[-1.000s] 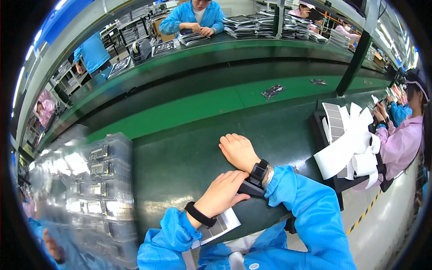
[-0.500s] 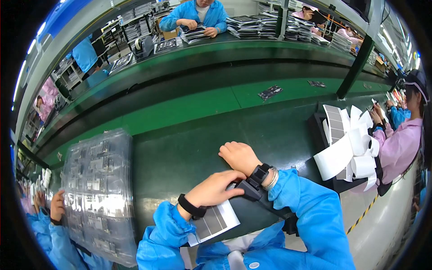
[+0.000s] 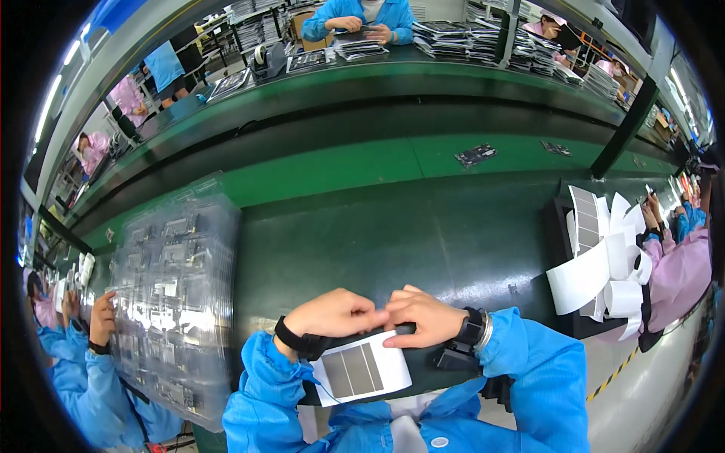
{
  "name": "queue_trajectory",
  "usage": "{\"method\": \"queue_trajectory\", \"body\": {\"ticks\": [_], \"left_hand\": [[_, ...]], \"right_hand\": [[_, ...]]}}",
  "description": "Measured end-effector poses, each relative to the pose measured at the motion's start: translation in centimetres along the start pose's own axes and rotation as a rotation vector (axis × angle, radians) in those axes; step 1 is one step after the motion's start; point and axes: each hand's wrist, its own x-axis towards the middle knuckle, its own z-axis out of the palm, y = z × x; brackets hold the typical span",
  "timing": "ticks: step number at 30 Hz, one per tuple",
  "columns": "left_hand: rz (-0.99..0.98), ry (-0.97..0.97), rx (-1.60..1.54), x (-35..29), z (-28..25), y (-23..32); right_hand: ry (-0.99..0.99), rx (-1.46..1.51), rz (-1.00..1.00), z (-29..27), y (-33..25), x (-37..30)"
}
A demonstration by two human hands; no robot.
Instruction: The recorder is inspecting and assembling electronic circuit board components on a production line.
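Observation:
A white sheet (image 3: pixel 396 368) with grey rectangular strips lies at the near table edge in front of me. Above its left part is my left hand (image 3: pixel 332 312), fingers closed together and slightly blurred, tips meeting those of my right hand (image 3: pixel 427 317). The right fingers are curled, with the thumb at the sheet's upper edge. A small dark shape (image 3: pixel 405 329) shows between that thumb and the fingers; its kind is unclear. What either fingertip pinches is hidden. Black straps circle both wrists, and a black box (image 3: pixel 457 358) hangs at the right one.
Stacked clear plastic trays (image 3: pixel 174 302) with parts stand at left, a neighbour's hand (image 3: pixel 102 321) beside them. At right a black bin (image 3: pixel 557 226) holds curled white label strips (image 3: pixel 580 279). Circuit boards (image 3: pixel 476 155) lie on the green strip beyond. A co-worker (image 3: pixel 359 23) sits opposite.
My left hand has let go of the black box at my right wrist. My right hand has come down toward the sheet, and the two hands' fingertips now meet above it.

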Motion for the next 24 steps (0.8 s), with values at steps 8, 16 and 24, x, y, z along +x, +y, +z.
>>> {"method": "queue_trajectory", "body": {"ticks": [8, 16, 24], "left_hand": [[0.083, 0.067, -0.334, 0.9, 0.8, -1.7], [0.085, 0.289, -0.682, 2.8, 3.4, -2.9], [0.147, 0.387, -0.503, 2.4, 3.8, -1.6]], "right_hand": [[0.32, 0.506, 0.085, -0.8, 2.3, -0.1], [0.52, 0.234, 0.227, -0.2, 0.8, -0.5], [0.542, 0.203, 0.177, 0.6, 0.8, -0.6]]}}
